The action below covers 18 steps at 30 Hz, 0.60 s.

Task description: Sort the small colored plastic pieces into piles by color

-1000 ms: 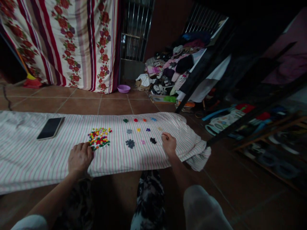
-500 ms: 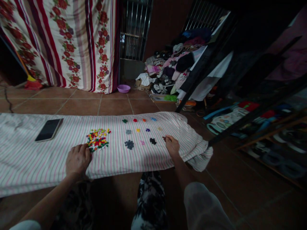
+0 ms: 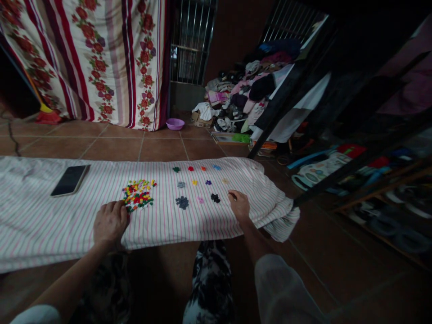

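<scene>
On a striped cloth (image 3: 158,231) lies a heap of small mixed-colour pieces (image 3: 138,194), too small to name. My left hand (image 3: 110,221) rests palm down at the heap's left edge, fingers extended and fingertips touching it. To the right are small single-colour groups, among them dark grey pieces (image 3: 182,202), black pieces (image 3: 215,198), pink pieces (image 3: 200,200) and beige pieces (image 3: 225,181). Just right of the black group, my right hand (image 3: 239,204) is closed, thumb and fingers curled together. Something dark shows between its fingers, but what it is cannot be made out.
A phone (image 3: 70,181) lies on the cloth at the left. More groups, such as green pieces (image 3: 176,169) and light blue pieces (image 3: 217,167), sit along the far side. Beyond are a purple basin (image 3: 175,124), a clothes pile (image 3: 243,92) and a dark slanted post (image 3: 270,128).
My right hand has shifted slightly left and its fingers have curled over the brown pieces that showed at its fingertips before. My left hand has barely moved.
</scene>
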Available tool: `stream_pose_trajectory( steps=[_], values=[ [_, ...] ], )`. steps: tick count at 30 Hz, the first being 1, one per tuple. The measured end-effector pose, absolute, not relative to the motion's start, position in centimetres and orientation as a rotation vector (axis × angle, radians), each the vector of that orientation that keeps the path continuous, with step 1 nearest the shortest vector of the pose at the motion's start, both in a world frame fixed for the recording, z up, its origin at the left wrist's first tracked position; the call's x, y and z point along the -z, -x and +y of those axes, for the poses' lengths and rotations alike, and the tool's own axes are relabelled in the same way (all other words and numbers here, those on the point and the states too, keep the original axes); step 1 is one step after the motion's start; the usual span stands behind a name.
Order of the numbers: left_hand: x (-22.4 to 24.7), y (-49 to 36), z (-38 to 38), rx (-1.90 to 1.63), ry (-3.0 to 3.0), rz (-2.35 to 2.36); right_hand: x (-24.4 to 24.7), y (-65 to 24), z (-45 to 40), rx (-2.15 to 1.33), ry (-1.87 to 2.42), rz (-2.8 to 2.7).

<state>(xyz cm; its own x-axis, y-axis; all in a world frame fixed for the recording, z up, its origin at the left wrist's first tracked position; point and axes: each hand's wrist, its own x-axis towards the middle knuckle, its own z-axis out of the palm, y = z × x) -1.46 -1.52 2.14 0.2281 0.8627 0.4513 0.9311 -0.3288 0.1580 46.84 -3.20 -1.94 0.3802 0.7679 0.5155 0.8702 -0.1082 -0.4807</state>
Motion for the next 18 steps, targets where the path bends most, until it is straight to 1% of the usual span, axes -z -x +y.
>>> stream_pose_trajectory(
  steps=[8, 18],
  values=[
    [-2.21, 1.47, -1.56, 0.561, 2.340, -1.654, 2.14, -46.83, -3.21, 0.203, 1.920, -1.380],
    [-1.60, 1.44, -1.28, 0.740, 2.277, -1.749, 2.08, -47.04, -3.09, 0.227, 1.840, -1.425]
  ],
)
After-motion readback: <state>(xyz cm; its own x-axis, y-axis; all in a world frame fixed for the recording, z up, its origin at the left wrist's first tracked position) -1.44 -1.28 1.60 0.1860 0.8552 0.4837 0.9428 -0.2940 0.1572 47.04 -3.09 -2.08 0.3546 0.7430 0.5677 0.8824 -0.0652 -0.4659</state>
